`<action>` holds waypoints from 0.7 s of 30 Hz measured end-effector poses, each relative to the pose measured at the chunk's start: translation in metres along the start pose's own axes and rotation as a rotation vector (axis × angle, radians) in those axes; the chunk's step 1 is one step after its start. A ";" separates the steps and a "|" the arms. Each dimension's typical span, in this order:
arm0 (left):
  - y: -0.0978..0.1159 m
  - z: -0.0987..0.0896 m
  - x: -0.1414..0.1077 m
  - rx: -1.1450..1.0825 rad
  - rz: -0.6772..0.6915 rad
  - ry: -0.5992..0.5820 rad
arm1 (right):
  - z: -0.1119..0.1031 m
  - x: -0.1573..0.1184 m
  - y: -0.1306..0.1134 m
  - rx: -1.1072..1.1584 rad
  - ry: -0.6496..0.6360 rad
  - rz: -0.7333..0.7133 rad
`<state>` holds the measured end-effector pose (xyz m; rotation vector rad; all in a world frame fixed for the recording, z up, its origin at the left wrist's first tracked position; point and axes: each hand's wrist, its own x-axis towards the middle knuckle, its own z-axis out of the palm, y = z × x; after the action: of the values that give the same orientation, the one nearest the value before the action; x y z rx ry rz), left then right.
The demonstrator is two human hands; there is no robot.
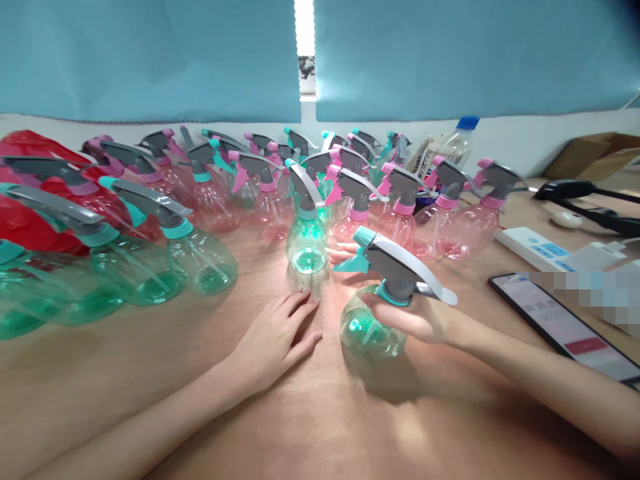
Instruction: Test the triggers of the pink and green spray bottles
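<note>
While your left hand [274,340] lies flat, empty, rightward your half-curled right hand [425,317] holds a round green plastic spray bottle [371,335], near-upright.

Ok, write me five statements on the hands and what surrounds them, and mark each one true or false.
1. The right hand holds the nearest green spray bottle around its neck. True.
2. Every spray bottle has a pink collar. False: the held one's collar is teal.
3. The left hand holds no bottle. True.
4. The phone is left of the left hand. False: the phone lies at the right of the picture, beyond the right forearm.
5. A bottle with a blue cap is at the back, right of centre. True.
</note>
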<state>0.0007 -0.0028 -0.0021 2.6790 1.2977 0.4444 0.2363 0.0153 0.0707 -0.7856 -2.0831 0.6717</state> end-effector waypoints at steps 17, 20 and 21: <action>0.000 -0.001 0.000 0.009 -0.005 -0.021 | 0.002 0.000 0.002 0.099 0.003 0.006; 0.000 -0.001 0.000 0.013 -0.003 -0.025 | 0.002 0.000 0.001 0.110 -0.004 0.012; 0.000 0.000 0.000 0.015 -0.004 -0.026 | 0.002 0.000 0.002 0.105 -0.003 0.011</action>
<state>0.0011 -0.0031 -0.0017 2.6848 1.3040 0.3998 0.2350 0.0158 0.0683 -0.7383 -2.0301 0.7824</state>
